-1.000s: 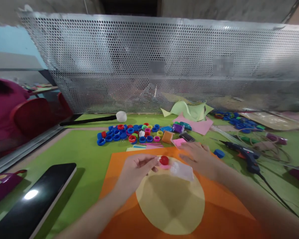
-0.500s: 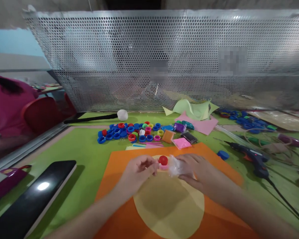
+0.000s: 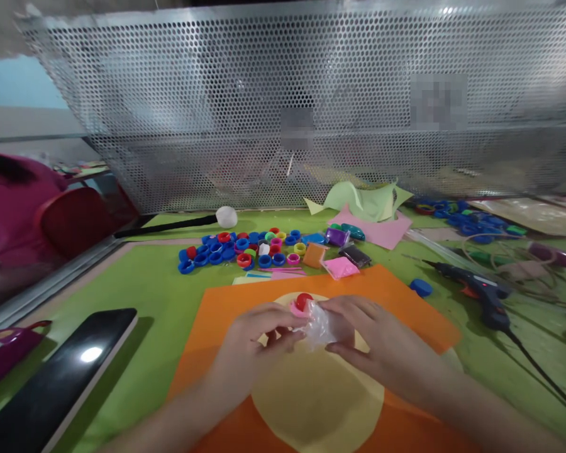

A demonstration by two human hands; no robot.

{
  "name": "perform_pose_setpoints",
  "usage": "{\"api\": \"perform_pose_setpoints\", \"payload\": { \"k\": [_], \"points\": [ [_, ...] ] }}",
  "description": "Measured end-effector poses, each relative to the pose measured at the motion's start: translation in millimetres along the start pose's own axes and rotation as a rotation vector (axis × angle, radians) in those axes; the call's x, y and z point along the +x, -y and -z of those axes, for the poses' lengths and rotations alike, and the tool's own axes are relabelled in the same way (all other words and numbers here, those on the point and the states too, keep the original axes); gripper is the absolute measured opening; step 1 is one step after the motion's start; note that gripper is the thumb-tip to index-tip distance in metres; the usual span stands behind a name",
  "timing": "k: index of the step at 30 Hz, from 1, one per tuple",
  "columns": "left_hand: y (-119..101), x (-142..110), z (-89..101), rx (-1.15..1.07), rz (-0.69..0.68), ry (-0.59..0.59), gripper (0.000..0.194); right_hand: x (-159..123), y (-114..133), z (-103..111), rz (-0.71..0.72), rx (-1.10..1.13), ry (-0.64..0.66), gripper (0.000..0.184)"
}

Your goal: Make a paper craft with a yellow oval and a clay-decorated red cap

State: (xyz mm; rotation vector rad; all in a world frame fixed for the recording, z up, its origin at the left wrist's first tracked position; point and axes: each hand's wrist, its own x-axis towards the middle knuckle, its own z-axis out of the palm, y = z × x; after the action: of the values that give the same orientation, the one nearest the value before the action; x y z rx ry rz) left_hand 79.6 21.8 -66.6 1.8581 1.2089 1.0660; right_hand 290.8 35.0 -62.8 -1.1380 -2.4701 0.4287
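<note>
A crinkled clear plastic packet [image 3: 318, 324] is between my two hands, its contents hard to make out. My right hand [image 3: 372, 330] grips the packet from the right, thumb below and fingers above. With thumb and fingers, my left hand [image 3: 257, 340] pinches the packet's left edge. Just behind the packet sits a red ball [image 3: 304, 301] by a pink bottle cap [image 3: 295, 309], both partly hidden. Beneath them lies a pale yellow paper shape [image 3: 318, 396] on an orange sheet [image 3: 198, 352].
Several bottle caps [image 3: 216, 258] are heaped behind the sheet, beside a pink packet [image 3: 341, 267] and an orange packet [image 3: 314, 255]. A glue gun [image 3: 481, 286] and blue cap [image 3: 421, 287] lie right. A phone [image 3: 61, 377] is left; a perforated metal screen [image 3: 255, 113] stands behind.
My left hand has moved right and now pinches the packet. The packet has shifted slightly left, covering part of the pink cap. The camera view has shifted a little.
</note>
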Motion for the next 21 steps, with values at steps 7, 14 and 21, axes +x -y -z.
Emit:
{"api": "perform_pose_setpoints", "payload": {
  "k": [7,14,21],
  "points": [
    [3,-6,-0.8,0.204,-0.165,0.008,0.02,-1,4,-2,0.051,-0.04,-0.033,0.046],
    [-2,-2,-2.6,0.303,-0.012,0.074,0.009,0,8,-9,0.15,-0.08,-0.074,0.043],
    [2,-1,-4.9,0.321,0.003,0.129,0.014,-1,7,-13,0.139,-0.071,-0.08,0.04]
  ]
}}
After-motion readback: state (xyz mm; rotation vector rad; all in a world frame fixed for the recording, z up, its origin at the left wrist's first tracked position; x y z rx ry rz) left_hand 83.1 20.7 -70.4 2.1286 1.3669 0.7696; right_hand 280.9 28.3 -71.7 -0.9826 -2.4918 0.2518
